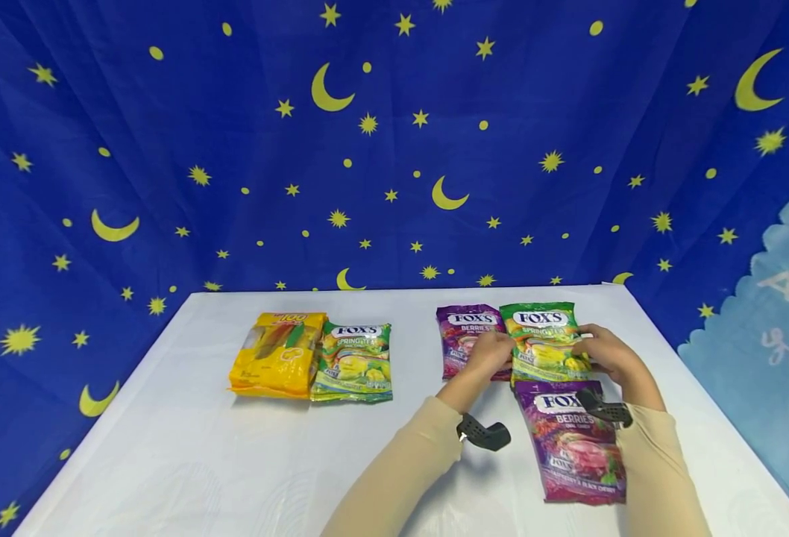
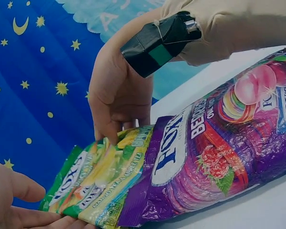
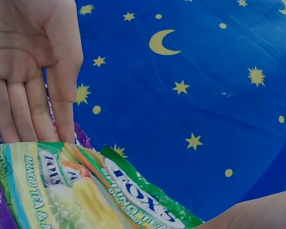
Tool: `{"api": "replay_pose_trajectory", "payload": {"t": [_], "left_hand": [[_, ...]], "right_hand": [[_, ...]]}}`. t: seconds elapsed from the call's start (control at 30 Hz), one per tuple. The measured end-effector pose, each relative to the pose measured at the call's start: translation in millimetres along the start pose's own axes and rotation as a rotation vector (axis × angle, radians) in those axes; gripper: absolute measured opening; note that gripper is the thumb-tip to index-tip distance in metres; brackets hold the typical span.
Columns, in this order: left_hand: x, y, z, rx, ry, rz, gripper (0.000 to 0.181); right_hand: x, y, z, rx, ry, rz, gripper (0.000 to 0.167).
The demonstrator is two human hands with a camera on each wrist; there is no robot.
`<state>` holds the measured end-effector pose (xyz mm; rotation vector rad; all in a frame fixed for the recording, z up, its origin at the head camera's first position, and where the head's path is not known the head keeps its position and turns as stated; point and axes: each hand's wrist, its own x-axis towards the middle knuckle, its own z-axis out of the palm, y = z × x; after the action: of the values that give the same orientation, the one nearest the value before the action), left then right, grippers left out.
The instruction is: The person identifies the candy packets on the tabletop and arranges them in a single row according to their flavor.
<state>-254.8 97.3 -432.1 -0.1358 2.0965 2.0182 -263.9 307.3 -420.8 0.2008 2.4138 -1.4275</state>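
Observation:
Both hands are at a green FOX'S Spring Tea candy bag (image 1: 547, 339) at the back right of the table. At its left edge is my left hand (image 1: 491, 354). In the right wrist view, that left hand's fingers (image 3: 31, 109) extend straight down behind the bag's edge, its thumb apart from the bag. My right hand (image 1: 605, 354) grips the opposite edge with bent fingers, partly hidden in the head view. A purple FOX'S Berries bag (image 1: 464, 328) lies behind the left hand. Another purple Berries bag (image 1: 572, 462) lies in front, touching the green bag's lower edge.
Left of centre, a yellow candy bag (image 1: 279, 358) lies beside a second green Spring Tea bag (image 1: 354, 373), overlapping its edge. They all rest on a white table (image 1: 186, 455). Behind it hangs a blue curtain (image 1: 394, 97) with yellow moons and stars.

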Motion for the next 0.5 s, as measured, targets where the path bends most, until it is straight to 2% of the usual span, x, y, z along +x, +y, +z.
{"api": "replay_pose_trajectory", "payload": {"t": [0.23, 0.4, 0.5], "left_hand": [[0.8, 5.4, -4.6, 0.136, 0.081, 0.077, 0.031], [2.6, 9.9, -14.4, 0.163, 0.131, 0.100, 0.034], [1.8, 9.4, -24.0, 0.131, 0.150, 0.109, 0.035]], "right_hand": [[0.3, -7, 9, -0.007, 0.082, -0.129, 0.062], [-0.5, -17, 18, 0.013, 0.110, -0.143, 0.064], [-0.4, -22, 24, 0.025, 0.090, -0.143, 0.065]]}}
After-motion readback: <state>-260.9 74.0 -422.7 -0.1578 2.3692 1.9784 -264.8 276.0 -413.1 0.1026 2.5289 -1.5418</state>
